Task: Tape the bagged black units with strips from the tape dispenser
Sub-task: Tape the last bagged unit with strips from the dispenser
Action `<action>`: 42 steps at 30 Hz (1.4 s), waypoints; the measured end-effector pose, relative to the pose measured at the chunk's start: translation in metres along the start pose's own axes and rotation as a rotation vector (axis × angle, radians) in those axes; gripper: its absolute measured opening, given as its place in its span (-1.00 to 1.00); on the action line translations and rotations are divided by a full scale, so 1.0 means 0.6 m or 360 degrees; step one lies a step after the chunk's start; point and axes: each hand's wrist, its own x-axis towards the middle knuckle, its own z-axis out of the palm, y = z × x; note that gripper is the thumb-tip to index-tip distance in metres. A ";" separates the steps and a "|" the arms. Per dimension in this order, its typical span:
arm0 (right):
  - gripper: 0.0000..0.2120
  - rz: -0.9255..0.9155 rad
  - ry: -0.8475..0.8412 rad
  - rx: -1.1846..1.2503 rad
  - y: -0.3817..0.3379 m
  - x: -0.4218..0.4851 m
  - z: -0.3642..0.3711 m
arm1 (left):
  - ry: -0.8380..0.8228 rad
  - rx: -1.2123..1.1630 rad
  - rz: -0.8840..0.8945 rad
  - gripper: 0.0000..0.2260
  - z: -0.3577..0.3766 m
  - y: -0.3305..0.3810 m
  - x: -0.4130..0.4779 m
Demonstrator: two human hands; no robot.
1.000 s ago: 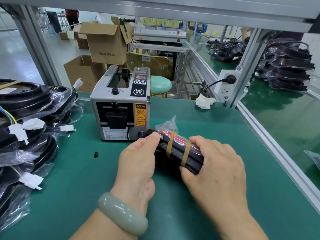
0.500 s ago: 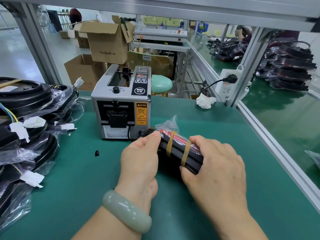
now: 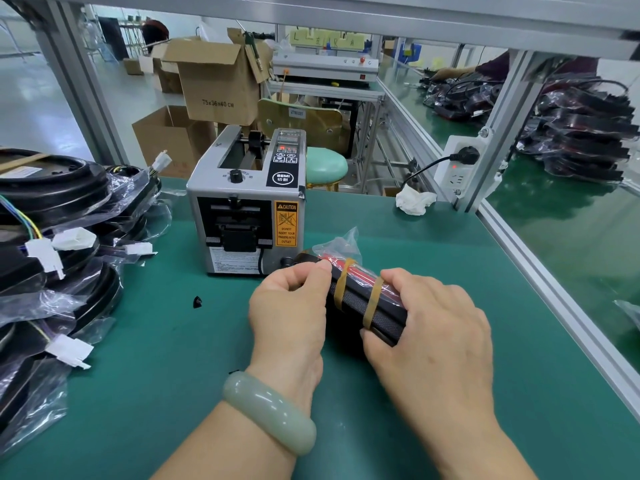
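A bagged black unit (image 3: 360, 299) with red inside lies on edge on the green mat, just right of the tape dispenser's front. Two tan tape strips (image 3: 372, 304) wrap across it. My left hand (image 3: 291, 313) grips its left end, thumb and fingers curled over the top edge. My right hand (image 3: 426, 334) holds the right end, thumb underneath and fingers over the top. The grey tape dispenser (image 3: 246, 209) stands behind; I see no strip at its outlet. Loose bag plastic (image 3: 341, 242) sticks up at the unit's far end.
A stack of bagged black round units (image 3: 52, 237) with white connectors fills the left side. A small black scrap (image 3: 197, 302) lies on the green mat (image 3: 156, 358). A crumpled white tissue (image 3: 414, 200) and power strip (image 3: 459, 168) sit at back right, by the aluminium frame rail (image 3: 554, 289).
Both hands stay on the unit almost unmoved; the left thumb has shifted slightly along the top edge. The camera has drifted a little.
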 end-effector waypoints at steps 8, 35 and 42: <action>-0.52 0.0018 -0.0122 0.0090 0.007 0.003 -0.006 | -0.0240 0.0240 -0.0091 -0.48 -0.028 0.025 0.046; -0.35 -0.0285 -0.0133 0.0367 0.053 0.023 -0.009 | -0.0884 0.0605 0.0193 -0.54 -0.064 0.018 0.084; -0.30 -0.0027 -0.0558 0.1074 0.090 0.030 -0.016 | -0.0876 0.0374 0.0032 -0.57 -0.065 0.021 0.091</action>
